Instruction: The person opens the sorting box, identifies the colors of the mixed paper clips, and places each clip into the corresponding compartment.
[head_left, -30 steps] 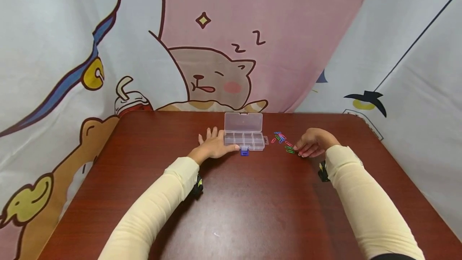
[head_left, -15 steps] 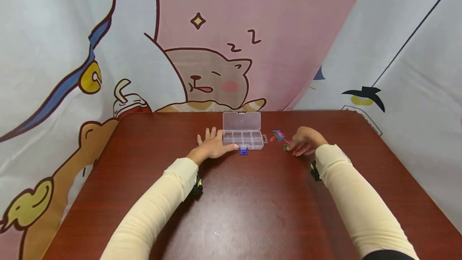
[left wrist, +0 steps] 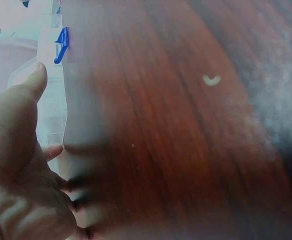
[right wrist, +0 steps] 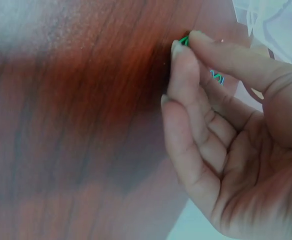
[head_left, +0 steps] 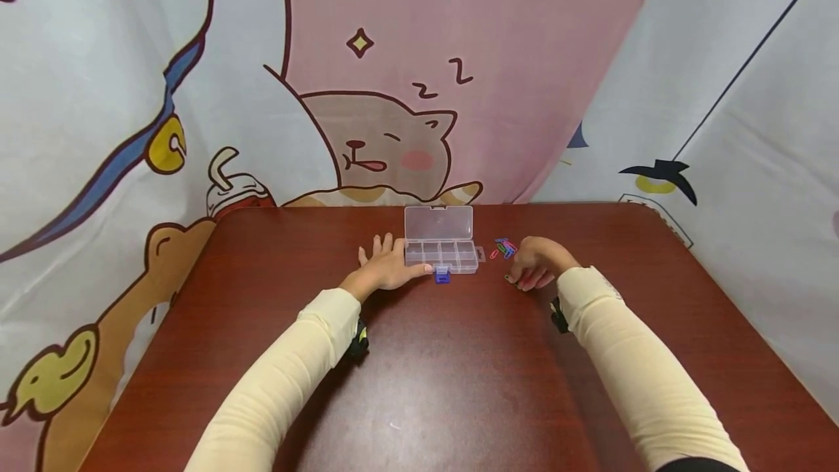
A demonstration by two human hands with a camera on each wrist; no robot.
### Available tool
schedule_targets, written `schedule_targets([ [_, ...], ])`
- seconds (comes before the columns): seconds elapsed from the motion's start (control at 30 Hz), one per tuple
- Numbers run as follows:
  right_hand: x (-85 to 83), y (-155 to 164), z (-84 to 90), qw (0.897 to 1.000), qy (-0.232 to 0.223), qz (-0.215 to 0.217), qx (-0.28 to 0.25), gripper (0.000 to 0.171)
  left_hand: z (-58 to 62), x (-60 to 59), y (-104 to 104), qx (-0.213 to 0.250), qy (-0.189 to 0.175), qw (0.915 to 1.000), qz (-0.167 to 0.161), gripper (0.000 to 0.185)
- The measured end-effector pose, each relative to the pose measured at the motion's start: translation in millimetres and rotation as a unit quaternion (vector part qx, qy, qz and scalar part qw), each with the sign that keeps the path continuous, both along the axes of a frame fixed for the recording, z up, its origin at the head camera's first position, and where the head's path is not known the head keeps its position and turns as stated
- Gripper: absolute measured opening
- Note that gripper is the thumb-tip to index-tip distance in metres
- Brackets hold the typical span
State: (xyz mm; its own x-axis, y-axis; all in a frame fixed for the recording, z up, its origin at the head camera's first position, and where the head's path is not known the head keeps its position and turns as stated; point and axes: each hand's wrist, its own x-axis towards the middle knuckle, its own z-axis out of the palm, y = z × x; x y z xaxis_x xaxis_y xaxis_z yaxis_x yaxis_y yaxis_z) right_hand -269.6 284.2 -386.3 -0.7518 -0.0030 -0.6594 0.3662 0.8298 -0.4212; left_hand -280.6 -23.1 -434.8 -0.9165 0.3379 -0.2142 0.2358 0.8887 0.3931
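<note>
While left hand point(head_left: 387, 266) lies flat, right hand point(head_left: 534, 262) pinches green clip point(right wrist: 184, 40) (fingers curled).

Left hand point(head_left: 388, 268) flat beside clear compartment box point(head_left: 440, 248), right hand point(head_left: 534, 262) curled near coloured paper clips point(head_left: 503, 248), red-brown table point(head_left: 446, 377)
</note>
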Motion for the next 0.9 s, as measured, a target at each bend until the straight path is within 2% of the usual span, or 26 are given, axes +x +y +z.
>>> schedule_targets([
  [0.2,1.3,11,-12.0,0.998,-0.006,-0.033,-0.053,0.018,-1.8,0.5,0,0.0,-0.002,1.0,-0.003,0.098],
  [0.33,-0.5,17,-13.6,0.992,-0.022,-0.059,-0.106,0.017,-1.0,0.0,0,0.0,-0.003,1.0,-0.003,0.098],
  [0.47,-4.8,19,-18.1,0.979,-0.035,-0.098,-0.175,0.015,0.1,-0.5,0,0.0,-0.003,1.0,-0.003,0.098],
  [0.73,-15.7,1,-18.8,0.946,-0.016,-0.16,-0.281,0.016,1.3,0.6,-1,0.001,-0.001,1.0,-0.001,0.098],
  [0.8,-17.5,-6,-17.5,0.943,-0.012,-0.166,-0.289,0.02,1.6,1.1,0,0.002,-0.001,1.0,-0.001,0.098],
  [0.9,-19.0,-15,-16.5,0.943,-0.01,-0.165,-0.29,0.025,2.2,2.2,0,0.001,-0.001,1.0,-0.002,0.097],
])
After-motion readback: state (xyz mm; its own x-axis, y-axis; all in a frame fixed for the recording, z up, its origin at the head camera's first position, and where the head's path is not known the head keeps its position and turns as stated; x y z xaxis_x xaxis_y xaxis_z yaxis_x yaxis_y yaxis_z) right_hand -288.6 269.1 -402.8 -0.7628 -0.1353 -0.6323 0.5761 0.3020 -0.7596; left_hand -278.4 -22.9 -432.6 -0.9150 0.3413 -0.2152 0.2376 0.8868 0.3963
